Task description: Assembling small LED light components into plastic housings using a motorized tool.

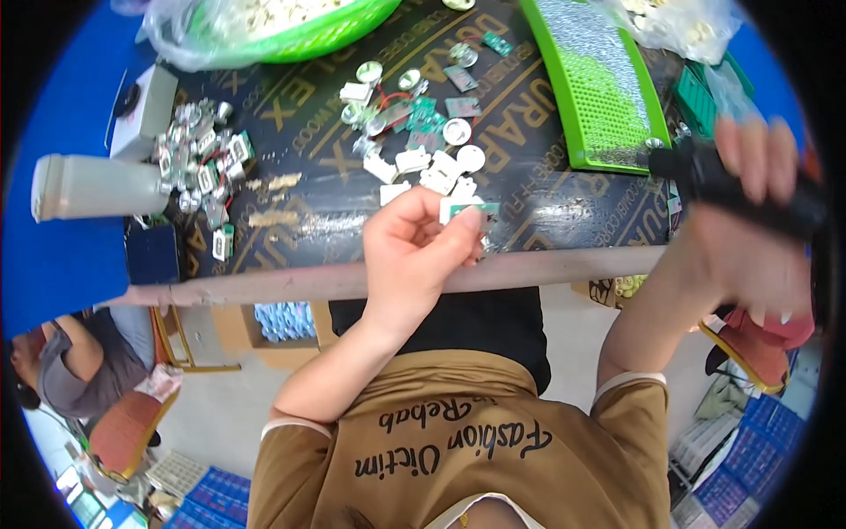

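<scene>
Over the table's near edge, my left hand [407, 256] pinches a small green circuit board [459, 210] between thumb and fingers, with a white plastic piece against it. At the right, my right hand [749, 251] is closed round a black electric screwdriver [718, 181], slightly blurred. Its front end points left, by the lower right corner of a green tray [567, 115] of small silvery screws. Just beyond my left hand lie several white plastic housings [412, 160]. Behind them are loose green circuit boards [426, 115], round metallic parts and red wires.
Assembled units with boards and lenses [204, 159] are heaped at the left, beside a translucent cylindrical container [101, 187] and a white box [150, 110]. A green basket [326, 44] of white parts stands at the back. Another person [79, 366] sits at the lower left.
</scene>
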The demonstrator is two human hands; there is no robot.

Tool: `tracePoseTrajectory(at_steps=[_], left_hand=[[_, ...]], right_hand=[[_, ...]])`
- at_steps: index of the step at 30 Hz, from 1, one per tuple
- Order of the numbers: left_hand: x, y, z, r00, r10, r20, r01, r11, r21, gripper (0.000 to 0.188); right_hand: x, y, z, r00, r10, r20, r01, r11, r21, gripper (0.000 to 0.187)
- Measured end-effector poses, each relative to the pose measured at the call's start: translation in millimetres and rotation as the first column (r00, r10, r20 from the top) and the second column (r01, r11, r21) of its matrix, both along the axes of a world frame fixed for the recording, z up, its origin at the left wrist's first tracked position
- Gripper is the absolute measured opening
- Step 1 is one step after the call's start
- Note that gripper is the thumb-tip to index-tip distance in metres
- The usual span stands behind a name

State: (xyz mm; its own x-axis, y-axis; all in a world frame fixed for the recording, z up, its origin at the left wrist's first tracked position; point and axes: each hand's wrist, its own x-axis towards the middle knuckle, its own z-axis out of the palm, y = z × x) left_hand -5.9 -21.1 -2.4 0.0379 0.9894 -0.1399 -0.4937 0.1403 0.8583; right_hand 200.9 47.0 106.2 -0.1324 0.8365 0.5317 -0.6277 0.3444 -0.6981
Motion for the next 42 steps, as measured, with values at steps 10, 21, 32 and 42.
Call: tracePoseTrajectory(at_steps=[10, 21, 32, 42], left_hand=[[2, -1, -1, 0.999, 0.025, -0.021, -0.025, 1.000, -0.003, 0.011], [2, -2, 1, 1.000, 0.021, 0.016, -0.021, 1.000, -0.014, 0.012], [2, -3, 0, 1.000, 0.007, 0.030, -0.008, 1.000, 0.010, 0.013], [0, -5, -1, 1.000, 0.023, -0.007, -0.023, 1.000, 0.013, 0.015]], right_hand=[[-94, -51, -16, 0.977, -0.211, -0.015, 0.208, 0.950, 0.234, 0.058], [-80, -64, -35, 0.886, -0.440, -0.146, 0.450, 0.739, 0.501, 0.054], [-68, -70, -4, 0.869, -0.286, 0.402, 0.109, 0.906, 0.409, 0.052], [-81, -66, -9, 0.835, -0.387, 0.392, 0.189, 0.869, 0.457, 0.048]])
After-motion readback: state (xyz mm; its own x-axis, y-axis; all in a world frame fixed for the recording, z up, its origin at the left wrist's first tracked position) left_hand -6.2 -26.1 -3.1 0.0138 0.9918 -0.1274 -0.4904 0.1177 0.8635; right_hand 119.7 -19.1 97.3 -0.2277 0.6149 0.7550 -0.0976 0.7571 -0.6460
